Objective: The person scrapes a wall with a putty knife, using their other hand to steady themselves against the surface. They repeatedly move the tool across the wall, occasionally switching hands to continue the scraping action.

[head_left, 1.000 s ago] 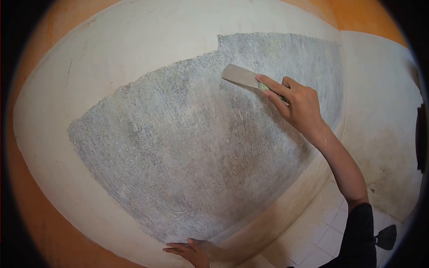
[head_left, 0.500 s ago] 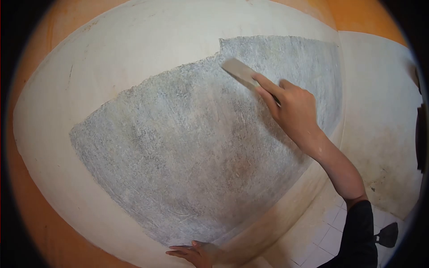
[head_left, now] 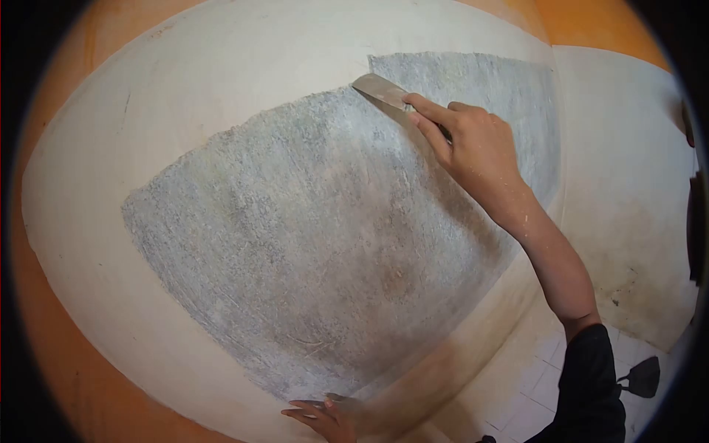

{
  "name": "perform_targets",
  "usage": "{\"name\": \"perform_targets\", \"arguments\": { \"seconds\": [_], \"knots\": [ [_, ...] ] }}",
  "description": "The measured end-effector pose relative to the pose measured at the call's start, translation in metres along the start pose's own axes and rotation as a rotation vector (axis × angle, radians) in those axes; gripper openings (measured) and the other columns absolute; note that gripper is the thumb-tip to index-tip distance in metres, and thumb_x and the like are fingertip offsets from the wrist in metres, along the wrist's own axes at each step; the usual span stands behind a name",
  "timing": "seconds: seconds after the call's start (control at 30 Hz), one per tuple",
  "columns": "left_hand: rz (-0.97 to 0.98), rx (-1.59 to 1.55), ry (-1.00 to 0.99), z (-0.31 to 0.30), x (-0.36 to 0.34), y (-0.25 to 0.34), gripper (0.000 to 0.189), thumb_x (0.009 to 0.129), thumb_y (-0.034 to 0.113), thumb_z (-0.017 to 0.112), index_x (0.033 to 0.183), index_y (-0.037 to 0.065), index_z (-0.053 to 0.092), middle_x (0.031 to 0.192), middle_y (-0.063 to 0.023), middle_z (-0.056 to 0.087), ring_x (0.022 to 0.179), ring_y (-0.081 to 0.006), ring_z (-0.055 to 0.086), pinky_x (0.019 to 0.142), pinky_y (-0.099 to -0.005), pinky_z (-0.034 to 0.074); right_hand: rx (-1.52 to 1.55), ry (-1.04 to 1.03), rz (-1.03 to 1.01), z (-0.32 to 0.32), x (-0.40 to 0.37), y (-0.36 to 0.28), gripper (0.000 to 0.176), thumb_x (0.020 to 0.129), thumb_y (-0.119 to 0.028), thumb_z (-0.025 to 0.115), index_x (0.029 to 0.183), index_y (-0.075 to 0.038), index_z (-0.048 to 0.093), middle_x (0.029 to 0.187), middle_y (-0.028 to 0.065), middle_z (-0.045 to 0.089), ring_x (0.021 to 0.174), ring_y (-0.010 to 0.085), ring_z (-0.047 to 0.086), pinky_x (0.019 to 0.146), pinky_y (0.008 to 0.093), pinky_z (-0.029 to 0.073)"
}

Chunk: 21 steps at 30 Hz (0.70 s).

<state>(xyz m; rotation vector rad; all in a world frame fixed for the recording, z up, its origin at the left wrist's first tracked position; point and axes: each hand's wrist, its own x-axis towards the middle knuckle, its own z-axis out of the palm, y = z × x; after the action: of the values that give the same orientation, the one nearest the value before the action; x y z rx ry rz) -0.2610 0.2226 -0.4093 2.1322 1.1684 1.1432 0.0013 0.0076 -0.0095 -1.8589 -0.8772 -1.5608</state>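
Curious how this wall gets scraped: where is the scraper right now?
Upper middle of the head view: the right hand holds the scraper, its blade against the top edge of the grey patch.

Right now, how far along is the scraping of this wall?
Done: a large grey scraped patch spreads across the middle. In hand: the right hand holds the scraper, its blade at the patch's upper edge; the left hand rests open below the patch. Left: the cream coat above, to the left of and beneath the patch.

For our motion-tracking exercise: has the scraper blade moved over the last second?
Yes. The scraper blade in the right hand moved up and left, to the grey patch's upper edge.
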Motion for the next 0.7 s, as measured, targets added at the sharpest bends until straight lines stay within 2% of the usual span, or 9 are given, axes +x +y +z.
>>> {"name": "perform_targets", "arguments": {
  "seconds": [0.17,0.23,0.3,0.37,0.43,0.57,0.7],
  "knots": [
    [0.048,-0.034,0.036,-0.004,-0.002,0.0,0.084,0.105,0.052,0.034,0.157,0.0,-0.005,0.158,-0.0356,-0.019,0.149,-0.0517,-0.008,0.12,-0.0585,0.006,-0.044,-0.162,0.091,0.002,-0.017,0.0,0.031,0.1,-0.035,0.055,0.121,-0.019,0.072,0.059,0.0107,0.059,0.051,0.0253,0.057,0.05,0.0383,0.044],
    [0.054,-0.009,0.033,0.0,0.001,-0.014,0.084,0.104,0.053,0.034,0.158,0.001,-0.006,0.158,-0.0346,-0.019,0.149,-0.051,-0.009,0.119,-0.0612,0.007,0.046,0.045,-0.007,0.007,0.008,-0.003,0.032,0.1,-0.035,0.056,0.121,-0.017,0.072,0.058,0.0103,0.059,0.051,0.0247,0.058,0.051,0.0377,0.045],
    [0.053,0.012,0.023,0.002,-0.002,-0.012,0.084,0.104,0.054,0.033,0.158,0.003,-0.007,0.159,-0.0336,-0.02,0.149,-0.0502,-0.009,0.118,-0.0639,0.008,0.055,0.017,0.0,0.001,0.014,-0.003,0.032,0.1,-0.035,0.056,0.12,-0.017,0.073,0.059,0.0108,0.06,0.052,0.0249,0.059,0.052,0.0374,0.046],
    [-0.119,0.056,-0.067,-0.009,-0.003,0.004,0.085,0.104,0.056,0.032,0.159,0.007,-0.009,0.16,-0.0302,-0.021,0.15,-0.0488,-0.01,0.114,-0.0695,0.01,0.068,-0.018,0.019,-0.005,0.005,-0.004,0.032,0.1,-0.035,0.055,0.119,-0.016,0.073,0.06,0.0112,0.061,0.053,0.0251,0.06,0.053,0.0371,0.047],
    [-0.109,0.051,-0.072,-0.012,0.0,0.002,0.087,0.103,0.059,0.03,0.158,0.006,-0.01,0.16,-0.0311,-0.02,0.15,-0.0497,-0.009,0.113,-0.071,0.009,-0.052,-0.132,0.039,-0.013,-0.013,-0.005,0.032,0.1,-0.035,0.055,0.118,-0.016,0.073,0.062,0.0123,0.064,0.055,0.0258,0.063,0.056,0.0372,0.049],
    [-0.11,0.046,-0.07,-0.007,-0.002,0.003,0.09,0.101,0.061,0.031,0.158,0.006,-0.01,0.16,-0.0315,-0.02,0.149,-0.0507,-0.009,0.112,-0.0724,0.01,0.039,-0.004,0.036,-0.003,0.009,-0.006,0.032,0.1,-0.034,0.055,0.117,-0.015,0.074,0.063,0.0134,0.065,0.057,0.0269,0.065,0.057,0.0382,0.049],
    [-0.1,0.046,-0.043,-0.009,-0.004,0.003,0.09,0.101,0.06,0.033,0.158,0.006,-0.01,0.16,-0.0308,-0.02,0.149,-0.0507,-0.01,0.112,-0.0724,0.01,0.036,-0.093,0.079,-0.013,-0.009,-0.006,0.031,0.1,-0.033,0.055,0.117,-0.015,0.074,0.064,0.0136,0.066,0.059,0.0277,0.066,0.057,0.0387,0.05]
  ]
}}
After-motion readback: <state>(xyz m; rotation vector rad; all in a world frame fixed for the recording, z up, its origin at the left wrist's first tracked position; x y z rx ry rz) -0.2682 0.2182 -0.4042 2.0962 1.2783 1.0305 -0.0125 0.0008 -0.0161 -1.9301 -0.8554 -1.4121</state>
